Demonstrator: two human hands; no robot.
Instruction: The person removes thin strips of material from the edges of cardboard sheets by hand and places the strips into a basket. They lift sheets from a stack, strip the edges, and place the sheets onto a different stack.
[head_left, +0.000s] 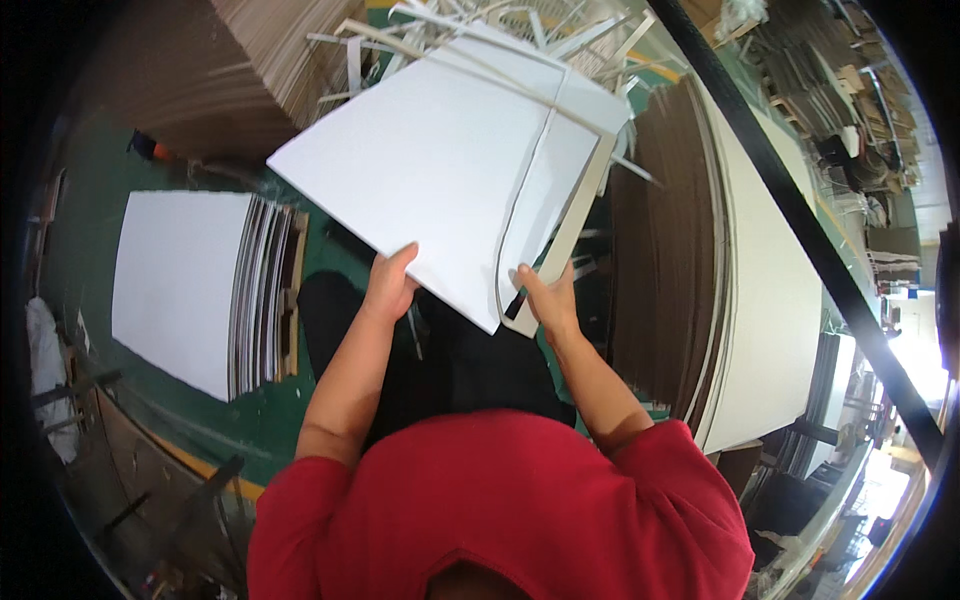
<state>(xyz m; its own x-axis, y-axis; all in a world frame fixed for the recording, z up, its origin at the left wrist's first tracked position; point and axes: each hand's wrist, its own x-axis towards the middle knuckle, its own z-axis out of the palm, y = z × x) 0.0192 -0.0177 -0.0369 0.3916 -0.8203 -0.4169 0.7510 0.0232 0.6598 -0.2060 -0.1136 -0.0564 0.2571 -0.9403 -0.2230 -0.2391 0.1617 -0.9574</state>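
Note:
A large white cardboard sheet (420, 157) lies tilted in front of me. My left hand (394, 285) grips its near left edge, thumb on top. On the right, a narrow waste strip (574, 217) of board runs along the sheet, with a gap between them near its lower end. My right hand (551, 300) is closed around that strip, thumb over its inner side. More of the strip frame crosses the far part of the sheet; where exactly it is attached cannot be told.
Tangled board offcuts (592, 37) lie beyond the sheet. At left stands a stack of white sheets (180, 292), with a tall cardboard stack (217, 90) behind. A large board stack (772, 300) stands at right, and a black bar (787, 202) crosses the view there.

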